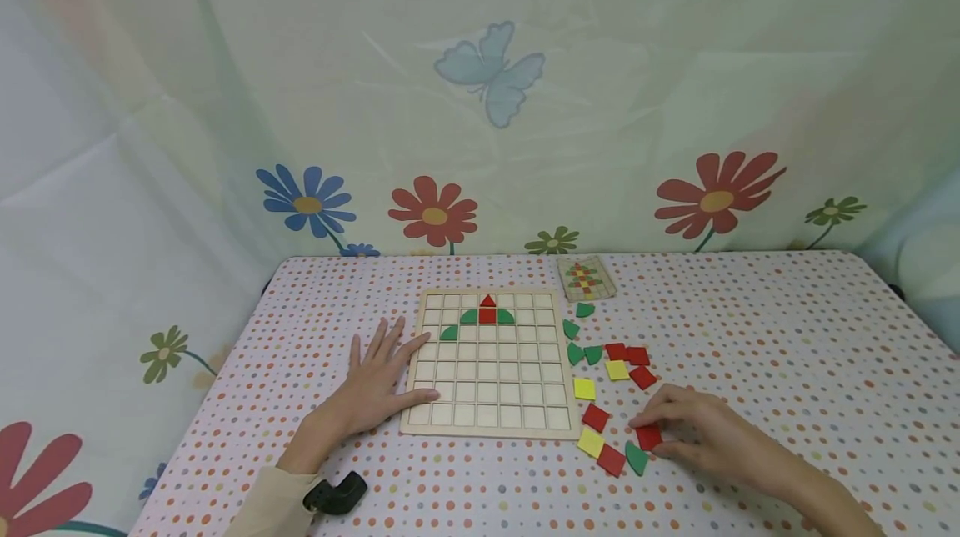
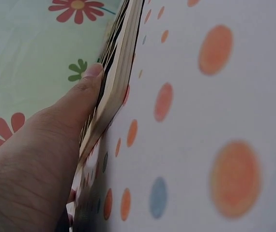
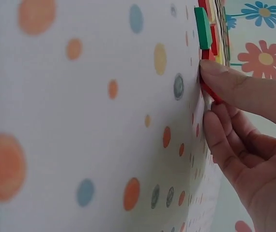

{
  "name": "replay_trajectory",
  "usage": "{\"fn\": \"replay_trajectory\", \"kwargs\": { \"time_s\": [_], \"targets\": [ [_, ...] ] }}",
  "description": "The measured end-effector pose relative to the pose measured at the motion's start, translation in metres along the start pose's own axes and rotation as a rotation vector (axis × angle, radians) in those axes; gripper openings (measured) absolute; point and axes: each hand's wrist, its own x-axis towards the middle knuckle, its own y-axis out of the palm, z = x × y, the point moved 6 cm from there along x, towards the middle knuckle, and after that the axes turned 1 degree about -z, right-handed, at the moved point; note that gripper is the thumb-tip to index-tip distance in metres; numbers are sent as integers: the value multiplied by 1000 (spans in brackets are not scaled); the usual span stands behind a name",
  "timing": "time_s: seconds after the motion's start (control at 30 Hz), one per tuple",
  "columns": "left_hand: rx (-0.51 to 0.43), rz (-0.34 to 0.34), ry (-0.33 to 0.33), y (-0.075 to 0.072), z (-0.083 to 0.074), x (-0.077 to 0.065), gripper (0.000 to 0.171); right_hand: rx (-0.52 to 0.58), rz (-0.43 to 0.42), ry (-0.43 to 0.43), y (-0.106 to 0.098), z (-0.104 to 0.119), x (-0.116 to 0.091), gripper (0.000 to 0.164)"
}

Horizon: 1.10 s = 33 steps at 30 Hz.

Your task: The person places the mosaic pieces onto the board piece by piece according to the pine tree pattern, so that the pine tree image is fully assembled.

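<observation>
My left hand rests with spread fingers over the left edge of a wooden grid board. Its thumb lies on the board's lower left corner, also visible in the left wrist view. On the board, a red triangle tops a red square, with green quarter-round tiles to its sides. Right of the board, my right hand pinches a red square tile between thumb and fingers, at the tabletop. A green quarter-round tile lies just beside it.
Loose yellow, red and green tiles, several in all, lie along the board's right side. A pattern card showing a tree-like figure lies behind them. The dotted table meets a flowered cloth backdrop.
</observation>
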Motion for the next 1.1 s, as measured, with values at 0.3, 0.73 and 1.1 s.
{"fn": "replay_trajectory", "kwargs": {
  "time_s": [0.3,0.73,1.1],
  "targets": [
    [-1,16,-13,-1,1,-1,90,17,-68,-81,2,2,-4,28],
    [-6,14,-15,-2,1,-1,92,54,-163,-164,3,9,-8,26],
    [-13,26,-19,0,1,0,91,-38,-244,-173,-4,24,3,29]
  ]
}}
